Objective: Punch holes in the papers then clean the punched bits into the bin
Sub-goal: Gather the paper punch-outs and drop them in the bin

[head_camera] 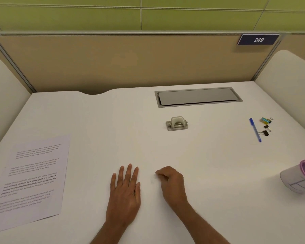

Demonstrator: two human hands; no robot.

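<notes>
Printed papers (31, 175) lie flat at the left of the white desk (113, 129). A small grey hole punch (177, 123) stands near the middle, farther back. A small bin with a purple rim (301, 176) sits at the right edge, partly cut off. My left hand (125, 192) rests flat on the desk, fingers apart, holding nothing. Beside it my right hand (171, 184) has its fingers curled, fingertips pinched together against the desk; a few faint white bits (152, 181) lie by them. Whether it holds any bits I cannot tell.
A blue pen (255, 130) and three binder clips (266, 126) lie at the back right. A grey cable hatch (197, 96) is set into the desk near the beige partition (130, 64). White side panels flank the desk.
</notes>
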